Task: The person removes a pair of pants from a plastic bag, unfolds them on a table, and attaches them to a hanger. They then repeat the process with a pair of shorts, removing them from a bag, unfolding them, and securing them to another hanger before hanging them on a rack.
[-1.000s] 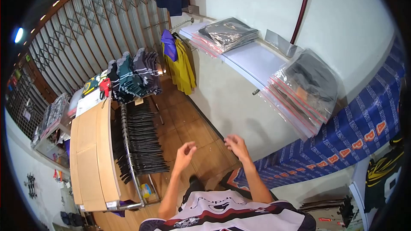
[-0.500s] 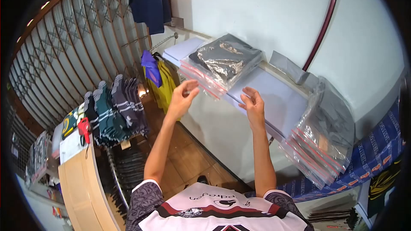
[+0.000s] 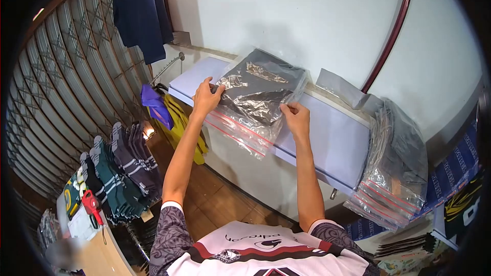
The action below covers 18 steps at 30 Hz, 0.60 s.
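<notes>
A clear zip bag (image 3: 262, 80) with a dark folded garment inside lies on the pale shelf top (image 3: 327, 132). Its red-striped zip end hangs over the front edge, towards me. My left hand (image 3: 206, 100) is at the bag's left side, thumb and fingers closed about its edge. On the opposite side, my right hand (image 3: 296, 118) pinches the plastic between thumb and forefinger. Glare on the plastic hides the garment's details.
More zip bags (image 3: 394, 174) of dark garments are piled at the shelf's right end. A yellow garment (image 3: 179, 125) and a purple one (image 3: 156, 106) hang on the left. Several striped socks (image 3: 120, 168) stand near a red tool (image 3: 91, 206). A folding metal gate (image 3: 61, 82) lines the left.
Both hands, held apart above the shelf before, have reached the bag's two sides and taken hold. The bag has shifted slightly towards me. My view has turned a little.
</notes>
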### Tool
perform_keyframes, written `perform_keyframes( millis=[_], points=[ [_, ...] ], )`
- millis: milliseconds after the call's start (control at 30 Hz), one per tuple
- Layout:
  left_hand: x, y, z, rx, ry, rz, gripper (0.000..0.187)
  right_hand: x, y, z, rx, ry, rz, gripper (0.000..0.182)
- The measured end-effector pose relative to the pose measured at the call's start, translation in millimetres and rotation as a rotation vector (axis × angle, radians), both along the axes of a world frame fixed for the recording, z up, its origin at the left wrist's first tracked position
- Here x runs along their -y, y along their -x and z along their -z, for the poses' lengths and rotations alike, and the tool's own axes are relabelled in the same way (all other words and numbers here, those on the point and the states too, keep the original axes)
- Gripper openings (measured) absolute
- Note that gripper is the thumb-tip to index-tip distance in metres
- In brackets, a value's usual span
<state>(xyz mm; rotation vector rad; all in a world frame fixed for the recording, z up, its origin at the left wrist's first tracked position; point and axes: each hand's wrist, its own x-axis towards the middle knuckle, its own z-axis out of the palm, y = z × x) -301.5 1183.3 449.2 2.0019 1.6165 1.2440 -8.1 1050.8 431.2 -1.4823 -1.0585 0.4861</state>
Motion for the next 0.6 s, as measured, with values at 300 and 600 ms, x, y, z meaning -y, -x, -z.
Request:
perform_keyframes(
  millis=[300,600],
  points=[
    [27.0,-0.9,-20.3,0.006,0.108,0.144,0.038,34.5,0.9,-24.3,-0.216,-0.043,-0.079,0.014],
    [182.6,-16.5,-42.7,0.339,0.22,0.464,0.058,115.8,7.4,-20.4,-0.237,-0.303,-0.158,0.053]
  ],
)
